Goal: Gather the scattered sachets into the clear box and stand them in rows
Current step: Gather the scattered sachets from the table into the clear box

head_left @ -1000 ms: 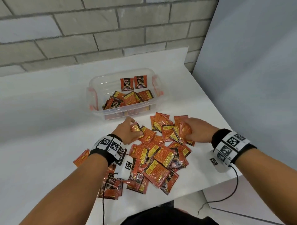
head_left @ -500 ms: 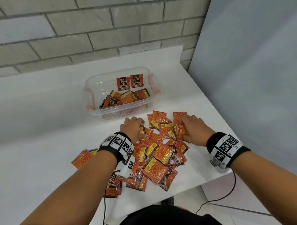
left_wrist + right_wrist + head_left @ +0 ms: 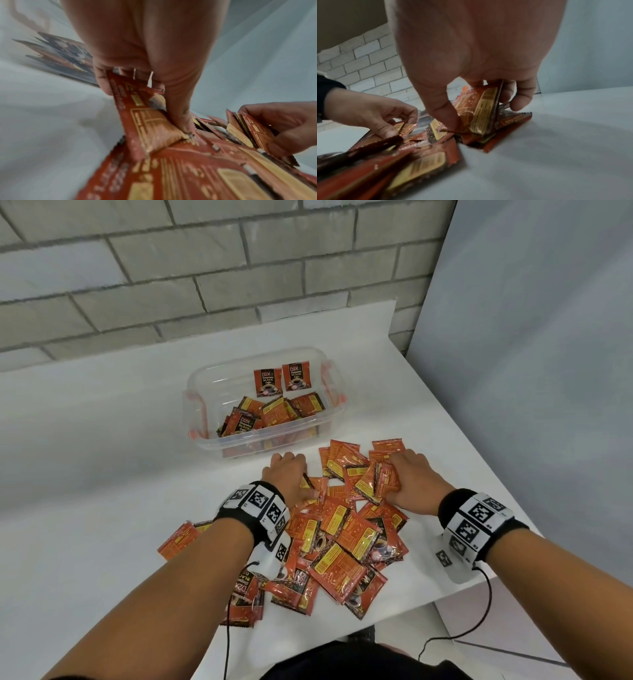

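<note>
A heap of red and yellow sachets (image 3: 346, 539) lies scattered on the white table (image 3: 102, 474) in front of me. The clear box (image 3: 205, 392) stands beyond it, with two sachets (image 3: 296, 376) upright against its far wall and several lying loose inside. My left hand (image 3: 291, 477) sits on the heap's far left and pinches one sachet (image 3: 150, 121) between thumb and fingers. At the heap's far right, my right hand (image 3: 407, 477) grips a small stack of sachets (image 3: 481, 108) on edge.
A grey brick wall (image 3: 205, 268) runs behind the table. A pale panel (image 3: 531, 371) rises at the right, just past the table's right edge. Cables hang from both wrist bands near the table's front edge. One sachet (image 3: 176, 539) lies apart at the heap's left.
Both hands have come down from raised fists onto the heap. The left one has lowered its sachet to the pile, and the right one has shifted its stack slightly nearer to me.
</note>
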Demonstrator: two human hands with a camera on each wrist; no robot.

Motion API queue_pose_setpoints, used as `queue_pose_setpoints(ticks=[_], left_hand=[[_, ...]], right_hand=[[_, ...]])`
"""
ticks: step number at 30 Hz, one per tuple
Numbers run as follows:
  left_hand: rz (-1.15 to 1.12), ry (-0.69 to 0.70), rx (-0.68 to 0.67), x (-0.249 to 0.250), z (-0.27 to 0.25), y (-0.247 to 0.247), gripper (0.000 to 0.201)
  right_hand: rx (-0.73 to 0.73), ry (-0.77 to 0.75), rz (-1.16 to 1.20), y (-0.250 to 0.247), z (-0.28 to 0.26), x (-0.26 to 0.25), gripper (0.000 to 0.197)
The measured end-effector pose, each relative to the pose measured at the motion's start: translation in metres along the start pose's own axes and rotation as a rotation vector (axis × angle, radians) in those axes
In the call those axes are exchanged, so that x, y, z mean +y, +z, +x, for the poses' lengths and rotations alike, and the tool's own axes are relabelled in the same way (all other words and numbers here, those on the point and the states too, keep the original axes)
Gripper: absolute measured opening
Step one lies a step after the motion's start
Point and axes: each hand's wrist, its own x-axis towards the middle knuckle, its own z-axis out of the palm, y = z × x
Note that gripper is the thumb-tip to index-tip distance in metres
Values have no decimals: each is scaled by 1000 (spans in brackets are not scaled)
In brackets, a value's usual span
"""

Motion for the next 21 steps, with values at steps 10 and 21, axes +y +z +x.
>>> queue_pose_setpoints(ticks=[10,21], left_hand=[[-223,3,72,-3,-7,-28,41],[-170,138,-76,72,26,1,73]], right_hand=[[-34,63,326,-27,-11,15,64],[-163,122,293,-30,22,17,47]])
